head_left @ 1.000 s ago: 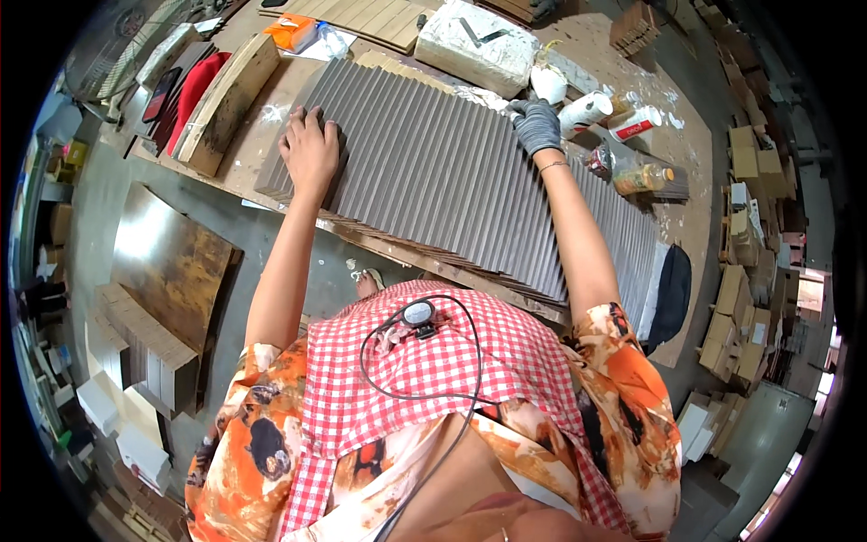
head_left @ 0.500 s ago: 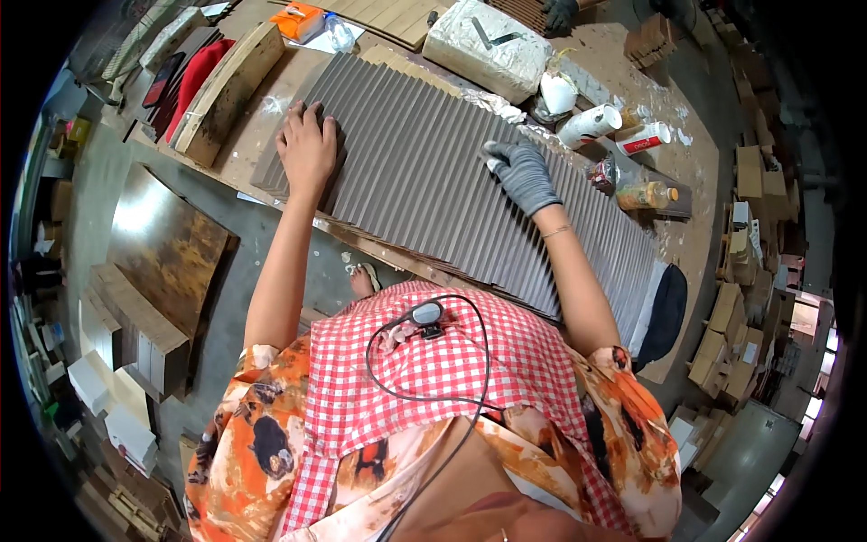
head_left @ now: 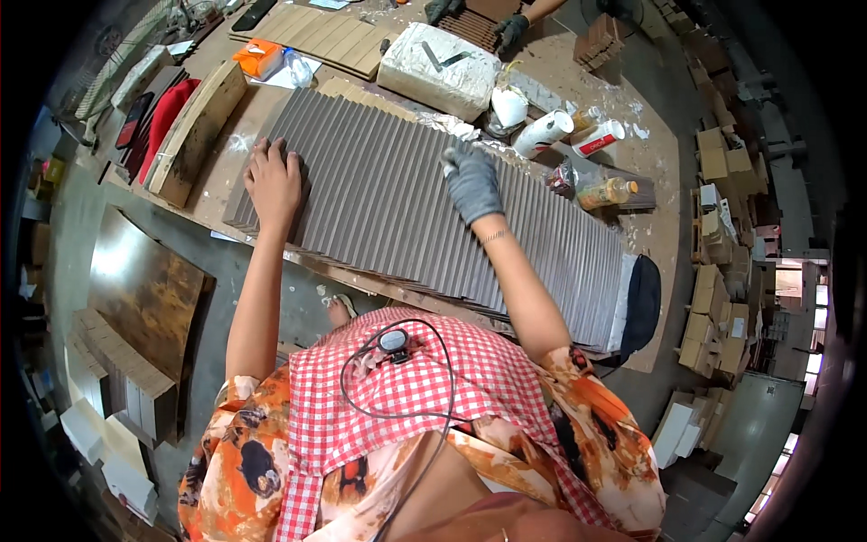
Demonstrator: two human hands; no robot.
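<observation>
A long row of thin grey-brown strips (head_left: 388, 181), packed edge to edge, lies across the workbench in front of me. My left hand (head_left: 271, 185) is bare and rests flat over the row's left end, fingers stretched and slightly apart. Farther right, my right hand (head_left: 474, 183), in a grey glove with pale fingertips, lies on top of the strips. Its fingers are curled together toward the left; whatever may be between them is hidden. A dark cloth-like item (head_left: 643, 303) sits against the row's right end.
Left of the row stand a curved wooden block (head_left: 199, 135) and a red cloth (head_left: 167, 126). Beyond it are a white wrapped block (head_left: 438, 70), a white canister (head_left: 544, 134) and a bottle (head_left: 607, 192). A co-worker's gloved hand (head_left: 511, 32) works at the far side.
The whole view has shifted, so the bench appears farther left and lower. My right wrist has swung slightly left; both hands stay on the strips. More of the co-worker's hands shows.
</observation>
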